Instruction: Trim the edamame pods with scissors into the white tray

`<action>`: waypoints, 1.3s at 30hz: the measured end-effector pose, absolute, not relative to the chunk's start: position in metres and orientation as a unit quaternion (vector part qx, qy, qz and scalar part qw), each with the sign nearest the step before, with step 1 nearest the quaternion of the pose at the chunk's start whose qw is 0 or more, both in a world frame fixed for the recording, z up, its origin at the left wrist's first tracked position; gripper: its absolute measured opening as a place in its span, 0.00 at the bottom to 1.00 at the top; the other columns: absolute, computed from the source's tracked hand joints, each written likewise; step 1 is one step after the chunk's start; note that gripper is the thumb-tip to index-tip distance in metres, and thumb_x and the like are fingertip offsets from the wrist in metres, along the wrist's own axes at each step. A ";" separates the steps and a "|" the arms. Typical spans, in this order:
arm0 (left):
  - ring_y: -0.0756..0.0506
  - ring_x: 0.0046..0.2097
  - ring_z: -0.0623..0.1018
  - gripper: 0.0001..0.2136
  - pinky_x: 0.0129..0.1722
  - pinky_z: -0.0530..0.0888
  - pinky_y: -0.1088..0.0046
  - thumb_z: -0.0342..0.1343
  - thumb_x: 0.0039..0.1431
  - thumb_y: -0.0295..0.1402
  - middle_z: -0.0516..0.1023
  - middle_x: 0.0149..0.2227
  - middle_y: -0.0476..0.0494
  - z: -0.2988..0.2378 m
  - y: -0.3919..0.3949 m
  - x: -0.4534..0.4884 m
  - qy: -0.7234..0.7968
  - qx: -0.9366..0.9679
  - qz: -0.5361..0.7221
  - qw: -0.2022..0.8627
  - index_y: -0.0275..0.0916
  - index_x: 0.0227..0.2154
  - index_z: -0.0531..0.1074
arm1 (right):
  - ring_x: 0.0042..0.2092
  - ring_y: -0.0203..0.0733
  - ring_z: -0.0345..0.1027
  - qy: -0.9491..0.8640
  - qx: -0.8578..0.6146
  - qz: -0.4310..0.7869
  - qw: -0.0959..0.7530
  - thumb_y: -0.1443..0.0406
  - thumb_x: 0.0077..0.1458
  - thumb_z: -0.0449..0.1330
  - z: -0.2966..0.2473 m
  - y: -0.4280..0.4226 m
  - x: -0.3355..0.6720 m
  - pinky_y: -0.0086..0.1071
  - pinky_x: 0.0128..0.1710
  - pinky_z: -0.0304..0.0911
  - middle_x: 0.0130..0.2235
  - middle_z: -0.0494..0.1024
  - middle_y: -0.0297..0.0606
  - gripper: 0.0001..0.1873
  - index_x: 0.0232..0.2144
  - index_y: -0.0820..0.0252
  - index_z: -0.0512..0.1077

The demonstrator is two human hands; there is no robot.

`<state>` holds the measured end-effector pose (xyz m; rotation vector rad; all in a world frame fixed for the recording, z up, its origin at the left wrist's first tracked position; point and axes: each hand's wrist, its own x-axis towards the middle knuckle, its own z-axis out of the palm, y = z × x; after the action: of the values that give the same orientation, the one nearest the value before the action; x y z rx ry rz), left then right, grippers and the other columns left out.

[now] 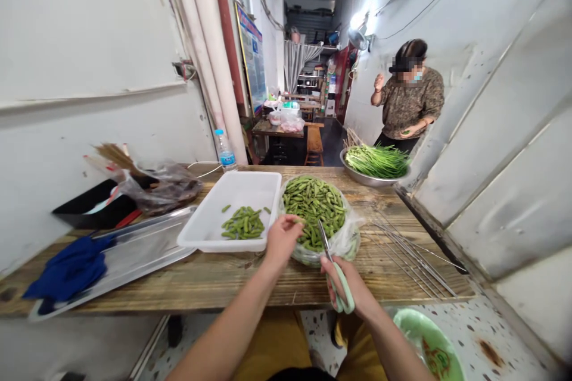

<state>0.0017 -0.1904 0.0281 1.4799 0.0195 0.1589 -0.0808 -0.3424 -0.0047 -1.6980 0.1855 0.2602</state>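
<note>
My left hand point(281, 241) reaches into a bag-lined bowl of green pods point(315, 205) and pinches one pod at the bowl's near edge. My right hand point(353, 289) is closed round the pale green handles of scissors point(333, 268), whose blades point up toward the bowl. Left of the bowl, a white plastic tray point(210, 232) holds a small heap of trimmed pods point(243, 223).
A metal tray point(147, 244) with a blue cloth point(71, 268) lies at the left, beside a black tray and a bag of skewers point(156, 184). A wire rack point(402, 244) lies at the right. A metal bowl of long green stalks point(375, 161) stands before another person point(409, 98). Green bowl point(429, 345) on the floor.
</note>
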 end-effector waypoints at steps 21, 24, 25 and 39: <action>0.37 0.45 0.74 0.09 0.45 0.63 0.59 0.53 0.50 0.26 0.76 0.38 0.36 0.044 -0.201 0.012 -0.247 0.967 -0.054 0.030 0.39 0.32 0.77 | 0.15 0.29 0.55 0.091 -0.703 0.093 0.699 0.32 0.38 0.50 0.001 -0.357 -0.092 0.24 0.12 0.54 0.16 0.59 0.22 0.37 0.30 0.59 0.60; 0.40 0.42 0.75 0.10 0.42 0.65 0.64 0.50 0.51 0.25 0.76 0.37 0.36 0.043 -0.196 0.018 -0.252 0.966 -0.054 0.034 0.36 0.30 0.76 | 0.15 0.29 0.56 0.082 -0.703 0.101 0.699 0.31 0.37 0.50 -0.003 -0.358 -0.093 0.24 0.12 0.55 0.17 0.60 0.22 0.38 0.30 0.59 0.59; 0.41 0.41 0.75 0.09 0.41 0.66 0.67 0.50 0.51 0.25 0.76 0.36 0.37 0.043 -0.194 0.020 -0.260 0.962 -0.060 0.054 0.36 0.30 0.76 | 0.15 0.29 0.56 0.075 -0.703 0.101 0.700 0.32 0.38 0.50 -0.004 -0.357 -0.093 0.24 0.12 0.55 0.17 0.60 0.22 0.37 0.30 0.59 0.60; 0.44 0.38 0.75 0.07 0.41 0.69 0.68 0.50 0.51 0.25 0.77 0.33 0.40 0.048 -0.185 0.016 -0.242 0.941 0.032 0.235 0.36 0.29 0.73 | 0.15 0.30 0.56 0.062 -0.700 0.089 0.706 0.36 0.45 0.52 -0.009 -0.354 -0.089 0.25 0.13 0.56 0.17 0.60 0.23 0.32 0.31 0.59 0.62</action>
<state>0.0157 -0.1848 0.0485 2.5816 -0.6645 0.0871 -0.0895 -0.3544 -0.0092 -1.5565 0.1369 0.1977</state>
